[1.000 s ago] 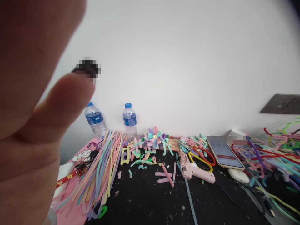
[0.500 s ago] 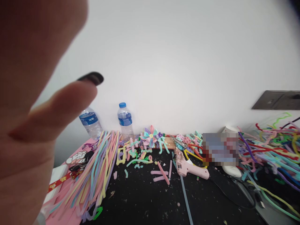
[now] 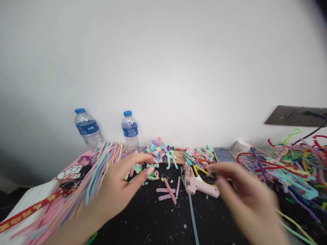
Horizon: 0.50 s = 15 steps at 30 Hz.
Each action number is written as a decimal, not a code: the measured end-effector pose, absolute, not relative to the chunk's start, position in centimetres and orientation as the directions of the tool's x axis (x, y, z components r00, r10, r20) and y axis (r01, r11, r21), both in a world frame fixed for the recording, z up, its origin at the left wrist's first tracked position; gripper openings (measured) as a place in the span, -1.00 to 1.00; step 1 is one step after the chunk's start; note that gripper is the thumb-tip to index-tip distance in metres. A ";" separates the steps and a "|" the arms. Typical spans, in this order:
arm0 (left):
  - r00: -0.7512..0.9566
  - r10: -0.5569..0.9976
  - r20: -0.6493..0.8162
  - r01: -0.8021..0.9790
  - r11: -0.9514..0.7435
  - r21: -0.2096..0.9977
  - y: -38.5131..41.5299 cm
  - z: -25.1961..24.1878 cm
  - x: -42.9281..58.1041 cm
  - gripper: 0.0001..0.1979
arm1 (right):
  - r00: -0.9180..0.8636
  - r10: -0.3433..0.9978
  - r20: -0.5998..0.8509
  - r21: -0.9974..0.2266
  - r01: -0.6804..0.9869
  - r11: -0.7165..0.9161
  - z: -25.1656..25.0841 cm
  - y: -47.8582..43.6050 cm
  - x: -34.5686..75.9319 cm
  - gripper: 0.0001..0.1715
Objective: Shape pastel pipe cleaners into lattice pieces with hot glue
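My left hand (image 3: pixel 120 185) hovers over the left part of the black work surface, thumb and fingers apart with nothing between them. Below and beyond it are small pastel pipe-cleaner pieces, and the bundle of long pastel pipe cleaners (image 3: pixel 97 180) is beside its wrist. My right hand (image 3: pixel 245 199), blurred by motion, is just right of the pink glue gun (image 3: pixel 201 187); its thumb and forefinger look parted and no object shows in them. Short pink pipe-cleaner pieces (image 3: pixel 168 192) lie between the hands. Behind them sits a multicoloured pipe-cleaner flower (image 3: pixel 158 149).
Two water bottles (image 3: pixel 130 131) stand against the wall at the left. Scissors (image 3: pixel 189 156), a phone (image 3: pixel 224 155) and a paper cup (image 3: pixel 241 147) are at the back. Tangled pipe cleaners (image 3: pixel 293 170) cover the right side, below a wall socket (image 3: pixel 288 115).
The large hand close to the camera at the left is gone from there. Both hands now show lower down over the work surface. The view has shifted slightly.
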<state>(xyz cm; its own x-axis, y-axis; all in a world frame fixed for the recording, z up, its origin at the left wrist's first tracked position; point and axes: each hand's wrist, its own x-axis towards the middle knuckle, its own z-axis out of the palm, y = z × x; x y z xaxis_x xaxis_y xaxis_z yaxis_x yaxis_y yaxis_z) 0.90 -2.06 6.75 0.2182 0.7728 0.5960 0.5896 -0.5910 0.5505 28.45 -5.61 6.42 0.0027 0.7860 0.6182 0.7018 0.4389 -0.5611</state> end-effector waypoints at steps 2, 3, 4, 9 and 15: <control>0.348 0.828 0.440 0.585 -0.558 0.588 -0.5 4.5 2.7 -0.82 | -0.182 0.842 0.509 -0.535 0.699 0.474 4.7 -3.7 26.3 -0.85; 0.392 0.840 0.375 0.584 -0.542 0.604 -0.1 3.1 3.3 -0.81 | -0.248 0.856 0.454 -0.509 0.717 0.477 3.4 -3.1 25.3 -0.82; 0.419 0.843 0.337 0.588 -0.535 0.607 0.2 1.7 3.8 -0.76 | -0.286 0.864 0.414 -0.479 0.739 0.474 2.0 -2.7 24.6 -0.78; 0.479 0.842 0.247 0.612 -0.523 0.593 0.3 -1.8 4.2 -0.69 | -0.377 0.880 0.288 -0.335 0.822 0.461 -2.6 -2.9 23.6 -0.59; 0.508 0.834 0.216 0.600 -0.523 0.606 -0.2 -1.9 3.5 -0.55 | -0.355 0.876 0.327 -0.361 0.810 0.463 -3.0 -3.1 24.0 -0.68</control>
